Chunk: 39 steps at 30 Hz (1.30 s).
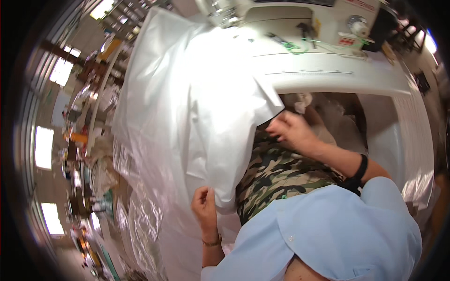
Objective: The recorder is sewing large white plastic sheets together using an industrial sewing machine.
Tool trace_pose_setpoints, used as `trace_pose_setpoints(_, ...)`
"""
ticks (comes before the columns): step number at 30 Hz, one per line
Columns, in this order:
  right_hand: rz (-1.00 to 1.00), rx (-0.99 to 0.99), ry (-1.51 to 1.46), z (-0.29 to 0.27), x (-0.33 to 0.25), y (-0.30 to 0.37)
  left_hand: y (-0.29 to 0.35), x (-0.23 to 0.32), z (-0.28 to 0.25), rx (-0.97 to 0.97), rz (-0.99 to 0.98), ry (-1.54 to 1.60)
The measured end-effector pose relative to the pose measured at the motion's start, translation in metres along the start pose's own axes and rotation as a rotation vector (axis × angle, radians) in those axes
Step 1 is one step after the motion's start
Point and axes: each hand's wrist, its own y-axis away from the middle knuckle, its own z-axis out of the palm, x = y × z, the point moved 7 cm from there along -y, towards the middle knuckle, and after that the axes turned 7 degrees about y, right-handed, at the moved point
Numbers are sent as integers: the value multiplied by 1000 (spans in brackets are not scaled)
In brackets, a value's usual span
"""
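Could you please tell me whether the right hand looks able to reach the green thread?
Probably yes: the green thread lies uncovered on the machine ahead of the right hand, with the sheet to its left.

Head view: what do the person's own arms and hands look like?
Left hand and right hand are gloveless. A slim, brownish watch or bracelet circles the left wrist; a black band sits near the right elbow. The light-blue cloth right sleeve is short.

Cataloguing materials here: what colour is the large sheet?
The sheet is white, clearest in the head view.
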Motion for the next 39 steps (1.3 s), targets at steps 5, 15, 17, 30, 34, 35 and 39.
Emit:
trace_pose_setpoints(5,-64,-252,-271,60,48,-26,4,118,54,-15,661,-324)
trace_pose_setpoints(15,-521,-435,307,112,-6,48,-45,125,125,-379,393,-304)
trace_pose_setpoints(17,-550,-462,423,114,-16,61,-52,116,126,-416,322,-392)
trace_pose_setpoints(30,-598,567,647,-39,-60,18,-73,94,120,-247,-14,236)
trace_pose_setpoints(34,-781,558,841,-13,-62,14,-77,97,119,-197,129,223)
trace_pose_setpoints(35,-803,565,868,-18,-60,8,-78,95,122,-242,96,232)
trace_pose_setpoints(39,-934,509,806,-17,-75,-5,-87,95,135,-250,45,302)
